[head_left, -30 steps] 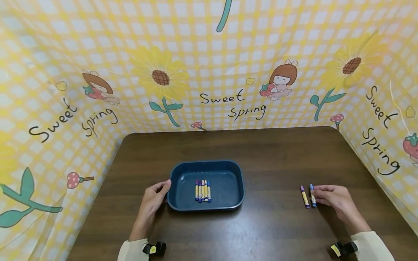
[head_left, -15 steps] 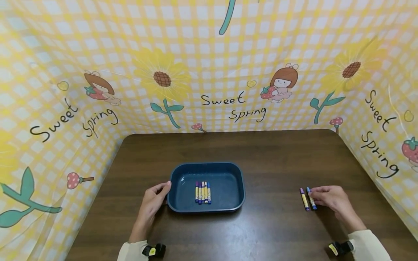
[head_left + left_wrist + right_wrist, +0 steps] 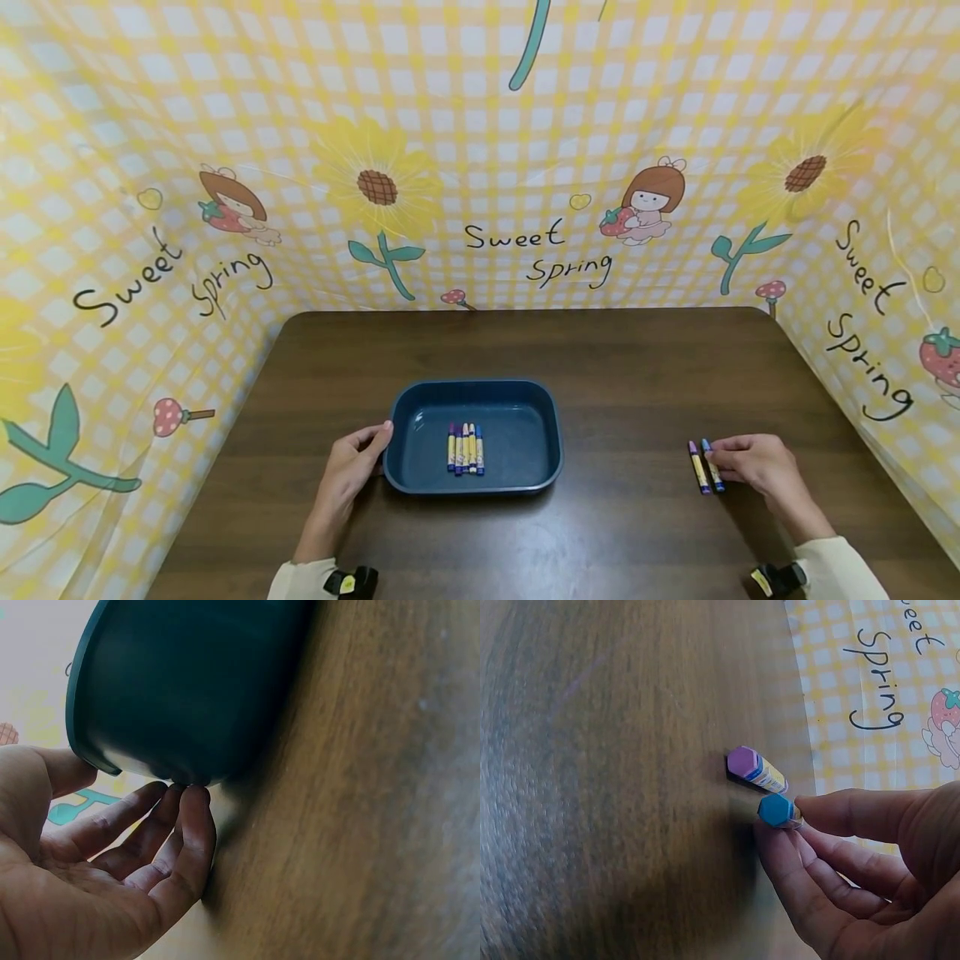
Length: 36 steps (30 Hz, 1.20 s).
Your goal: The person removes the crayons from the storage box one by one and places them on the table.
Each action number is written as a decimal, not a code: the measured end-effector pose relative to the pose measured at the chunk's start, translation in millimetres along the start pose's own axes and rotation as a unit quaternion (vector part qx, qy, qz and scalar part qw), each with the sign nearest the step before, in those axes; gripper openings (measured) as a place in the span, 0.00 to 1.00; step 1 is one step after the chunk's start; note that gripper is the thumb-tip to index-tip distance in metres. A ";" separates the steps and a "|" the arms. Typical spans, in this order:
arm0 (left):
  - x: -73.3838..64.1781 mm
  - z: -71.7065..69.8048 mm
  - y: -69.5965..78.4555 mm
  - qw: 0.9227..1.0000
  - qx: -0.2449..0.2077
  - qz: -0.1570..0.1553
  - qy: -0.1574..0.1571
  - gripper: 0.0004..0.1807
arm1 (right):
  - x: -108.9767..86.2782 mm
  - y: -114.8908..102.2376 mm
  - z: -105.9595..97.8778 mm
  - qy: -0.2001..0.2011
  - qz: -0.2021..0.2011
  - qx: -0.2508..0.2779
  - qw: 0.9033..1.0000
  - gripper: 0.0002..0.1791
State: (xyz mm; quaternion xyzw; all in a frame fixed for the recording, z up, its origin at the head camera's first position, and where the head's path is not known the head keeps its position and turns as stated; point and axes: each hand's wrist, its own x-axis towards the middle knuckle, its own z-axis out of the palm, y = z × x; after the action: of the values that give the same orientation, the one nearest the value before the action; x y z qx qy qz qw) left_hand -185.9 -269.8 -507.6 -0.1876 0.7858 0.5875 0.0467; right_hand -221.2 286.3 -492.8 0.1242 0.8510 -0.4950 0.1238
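A dark blue rectangular tray (image 3: 517, 483) rests on the table with several crayons (image 3: 466, 450) lying side by side in it. My left hand (image 3: 351, 462) holds the tray by its left end, thumb at the rim; in the left wrist view the fingertips (image 3: 196, 796) press on the outer wall. Far to the right, my right hand (image 3: 761, 467) pinches a blue crayon (image 3: 775, 811) between thumb and fingers. Close on its left lies a purple crayon (image 3: 744, 762), nearly parallel to it. Both appear to be down on the table.
The brown wooden table (image 3: 615, 367) has a stretch of bare surface between the tray and the two crayons. Yellow checked cloth (image 3: 495, 150) with printed flowers hangs behind the table and along both sides.
My right hand has moved slightly left, bringing the blue crayon closer to the purple one and tilting it parallel. The left hand keeps its hold on the tray. The head view has tilted up slightly.
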 end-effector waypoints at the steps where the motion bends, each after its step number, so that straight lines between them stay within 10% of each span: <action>1: 0.0 -0.2 0.1 1.000 0.000 -0.002 0.000 0.33 | 0.1 -0.3 0.2 0.002 0.000 -0.005 1.000 0.18; 36: 0.8 0.6 -0.5 1.000 0.014 -0.006 0.006 0.36 | -3.3 -8.9 6.8 0.047 -0.020 -0.113 0.992 0.12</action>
State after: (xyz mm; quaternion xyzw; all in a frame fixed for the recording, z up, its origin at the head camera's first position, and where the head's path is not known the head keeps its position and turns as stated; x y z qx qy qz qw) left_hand -186.6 -269.6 -508.5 -0.1949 0.7928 0.5754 0.0484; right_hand -220.4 275.8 -487.7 0.1153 0.9086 -0.3918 0.0871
